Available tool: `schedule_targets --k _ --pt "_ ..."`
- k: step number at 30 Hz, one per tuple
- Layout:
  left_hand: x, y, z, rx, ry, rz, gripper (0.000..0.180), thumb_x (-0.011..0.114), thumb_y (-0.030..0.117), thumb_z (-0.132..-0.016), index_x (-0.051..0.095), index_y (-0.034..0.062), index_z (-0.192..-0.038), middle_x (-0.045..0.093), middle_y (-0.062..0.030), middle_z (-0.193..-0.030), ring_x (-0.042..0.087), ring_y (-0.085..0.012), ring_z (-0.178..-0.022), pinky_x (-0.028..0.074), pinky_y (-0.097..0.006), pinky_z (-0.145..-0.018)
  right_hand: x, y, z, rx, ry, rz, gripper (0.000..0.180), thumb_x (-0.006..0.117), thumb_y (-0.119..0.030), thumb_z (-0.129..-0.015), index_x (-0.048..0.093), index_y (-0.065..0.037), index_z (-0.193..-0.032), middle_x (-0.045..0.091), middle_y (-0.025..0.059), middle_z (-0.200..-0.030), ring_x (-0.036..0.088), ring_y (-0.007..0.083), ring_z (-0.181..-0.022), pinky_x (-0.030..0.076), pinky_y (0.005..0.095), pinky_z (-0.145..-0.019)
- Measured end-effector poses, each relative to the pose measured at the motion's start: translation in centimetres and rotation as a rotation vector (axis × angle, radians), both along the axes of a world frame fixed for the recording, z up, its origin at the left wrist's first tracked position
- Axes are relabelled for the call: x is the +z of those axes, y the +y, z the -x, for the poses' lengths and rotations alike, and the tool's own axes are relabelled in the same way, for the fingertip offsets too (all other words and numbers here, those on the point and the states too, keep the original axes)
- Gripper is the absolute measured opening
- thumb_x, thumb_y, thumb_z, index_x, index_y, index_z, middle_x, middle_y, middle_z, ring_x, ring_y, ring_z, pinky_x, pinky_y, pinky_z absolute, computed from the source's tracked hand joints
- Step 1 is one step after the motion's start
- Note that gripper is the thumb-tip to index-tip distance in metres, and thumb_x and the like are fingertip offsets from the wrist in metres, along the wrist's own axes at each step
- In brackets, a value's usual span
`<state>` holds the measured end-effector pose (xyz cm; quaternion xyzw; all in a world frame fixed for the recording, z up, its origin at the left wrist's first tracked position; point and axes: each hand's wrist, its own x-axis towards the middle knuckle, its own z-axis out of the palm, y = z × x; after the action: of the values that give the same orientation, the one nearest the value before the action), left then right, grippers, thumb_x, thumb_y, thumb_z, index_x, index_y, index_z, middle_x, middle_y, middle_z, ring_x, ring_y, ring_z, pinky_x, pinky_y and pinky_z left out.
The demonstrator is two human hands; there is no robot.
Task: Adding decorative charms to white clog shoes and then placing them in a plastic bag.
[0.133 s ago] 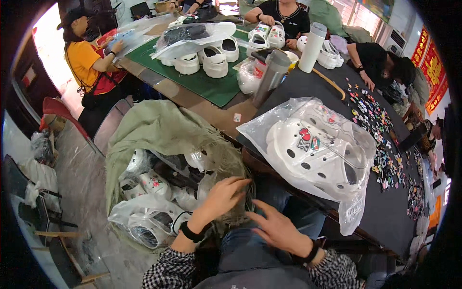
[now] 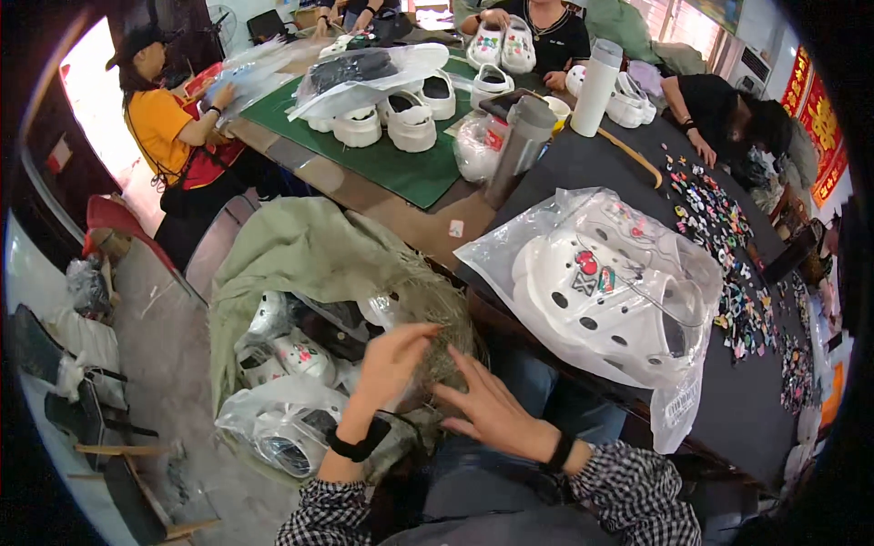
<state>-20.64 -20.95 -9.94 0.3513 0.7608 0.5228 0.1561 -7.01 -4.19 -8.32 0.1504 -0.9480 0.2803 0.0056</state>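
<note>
Head | left hand (image 2: 390, 366): grip half open, over sack (image 2: 287, 232) | right hand (image 2: 503, 414): grip wide, beside left hand

Crumpled green sack (image 2: 282, 238), open, bagged white clogs (image 2: 305, 358) inside

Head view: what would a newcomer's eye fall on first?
Probably the bagged white clogs on the dark table, beside scattered colourful charms. Next, the open green sack at centre left, holding more bagged shoes. The person's left hand and right hand show near the sack's right side.
</note>
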Motion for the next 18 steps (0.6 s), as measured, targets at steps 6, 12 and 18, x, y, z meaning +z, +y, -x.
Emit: schedule_targets --k 6,12,18 --pt "-5.1 -3.4 5.8 0.602 -0.142 -0.184 0.053 0.050 0.006 -0.093 0.032 0.0031 -0.143 0.064 -0.0088 -0.095 0.061 -0.0144 -0.077 0.050 -0.028 -0.072 -4.1 -2.0 8.0 -0.315 -0.044 0.222 0.089 0.074 -0.027 -0.079 0.019 -0.012 -0.148 0.007 0.0352 -0.147 0.020 0.0545 -0.134 0.031 0.0545 -0.106" --pt "-5.6 -1.0 8.9 0.677 -0.174 -0.038 0.055 0.047 0.005 -0.089 0.036 0.0087 -0.143 0.065 -0.0106 -0.078 0.059 -0.0155 -0.066 0.048 -0.028 -0.064 -8.5 -1.4 13.7 -0.418 0.083 0.268 0.070 0.061 -0.006 -0.079 0.029 0.004 -0.140 0.029 0.0369 -0.139 0.030 0.0514 -0.129 0.032 0.0504 -0.105" --pt "-4.9 -2.8 14.2 0.757 0.028 -0.113 0.021 0.049 0.009 -0.092 0.060 -0.0021 -0.105 0.058 -0.0028 -0.078 0.053 -0.0097 -0.072 0.043 -0.025 -0.065 -14.1 1.9 16.8 -0.461 0.062 0.257 0.025 0.053 -0.001 -0.079 0.057 0.004 -0.103 0.061 0.0232 -0.084 0.057 0.0459 -0.079 0.043 0.0503 -0.083"
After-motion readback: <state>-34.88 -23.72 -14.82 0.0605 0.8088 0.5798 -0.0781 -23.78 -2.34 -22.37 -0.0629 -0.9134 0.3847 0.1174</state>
